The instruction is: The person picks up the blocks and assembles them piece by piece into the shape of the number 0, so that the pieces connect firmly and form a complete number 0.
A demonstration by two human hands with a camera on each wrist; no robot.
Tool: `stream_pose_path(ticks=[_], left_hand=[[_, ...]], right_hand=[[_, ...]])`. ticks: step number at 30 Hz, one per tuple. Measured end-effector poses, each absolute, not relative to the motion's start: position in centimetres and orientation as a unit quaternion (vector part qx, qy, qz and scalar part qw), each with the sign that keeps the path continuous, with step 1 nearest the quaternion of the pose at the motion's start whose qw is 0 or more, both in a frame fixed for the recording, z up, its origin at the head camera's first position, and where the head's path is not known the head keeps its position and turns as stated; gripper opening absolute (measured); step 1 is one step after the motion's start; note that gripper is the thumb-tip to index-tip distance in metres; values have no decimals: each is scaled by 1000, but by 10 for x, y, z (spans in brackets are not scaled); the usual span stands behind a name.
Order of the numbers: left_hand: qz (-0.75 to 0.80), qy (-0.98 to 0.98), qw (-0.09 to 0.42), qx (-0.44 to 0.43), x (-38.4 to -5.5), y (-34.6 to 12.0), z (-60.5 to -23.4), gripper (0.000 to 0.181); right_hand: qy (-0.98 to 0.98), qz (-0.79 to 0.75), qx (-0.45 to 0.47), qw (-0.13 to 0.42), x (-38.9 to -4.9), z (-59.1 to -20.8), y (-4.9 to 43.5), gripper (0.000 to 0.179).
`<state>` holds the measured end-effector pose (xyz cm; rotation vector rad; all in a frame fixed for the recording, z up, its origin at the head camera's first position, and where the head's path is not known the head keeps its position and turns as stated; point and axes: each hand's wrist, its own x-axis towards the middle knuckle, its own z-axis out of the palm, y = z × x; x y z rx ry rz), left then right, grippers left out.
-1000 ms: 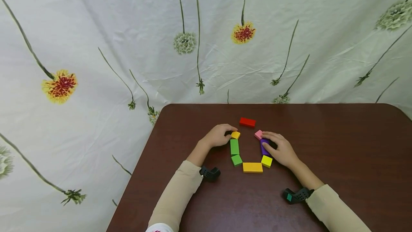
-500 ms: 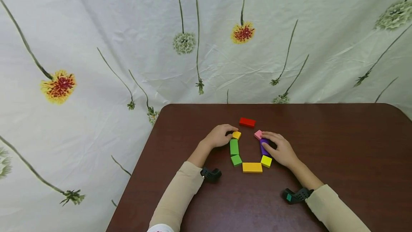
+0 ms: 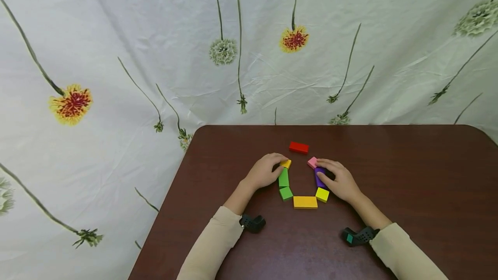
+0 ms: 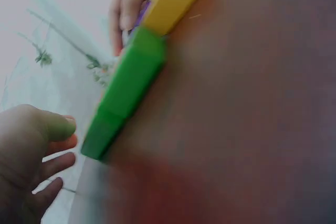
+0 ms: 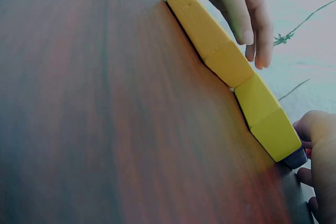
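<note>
Several coloured blocks lie in a U on the table. My left hand [image 3: 264,171] is at the upper left, index finger over the orange block [image 3: 287,163] and thumb by the long green block [image 3: 283,178]. In the blurred left wrist view, the left thumb and fingers [image 4: 59,124] stand apart from the green blocks. My right hand [image 3: 340,181] rests with its index finger on the pink block [image 3: 312,162] and its thumb over the purple block [image 3: 320,180]. A small green block [image 3: 285,193], long yellow-orange block [image 3: 305,202] and small yellow block [image 3: 322,194] form the near curve.
A red block [image 3: 299,147] lies beyond the gap at the far side of the U. The dark brown table [image 3: 408,176] ends against a hanging flowered cloth [image 3: 175,33]. Black wrist straps [image 3: 253,224] sit on both forearms.
My left hand has drawn slightly nearer, its thumb sliding down to the green block. Earlier the orange block shifted slightly right. My right hand stays in place.
</note>
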<state>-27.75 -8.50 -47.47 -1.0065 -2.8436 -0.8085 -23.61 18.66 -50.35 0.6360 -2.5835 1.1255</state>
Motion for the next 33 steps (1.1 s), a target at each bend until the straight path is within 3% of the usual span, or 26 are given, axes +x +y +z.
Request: stream_pose_path(ticks=[8,22,33], left_hand=[[-251,-912,55,-319,-257,-83,-482,33],[-239,-908,63,-338,-255,-85,-485,32],[-256,-907,63,-328,-252,-84,-487,31]], right_hand=[[-891,385,212,115,-236,-503,188,35],[-887,387,216,132,-238,-505,186,33],[-870,449,163,122,-256,-490,182,37]])
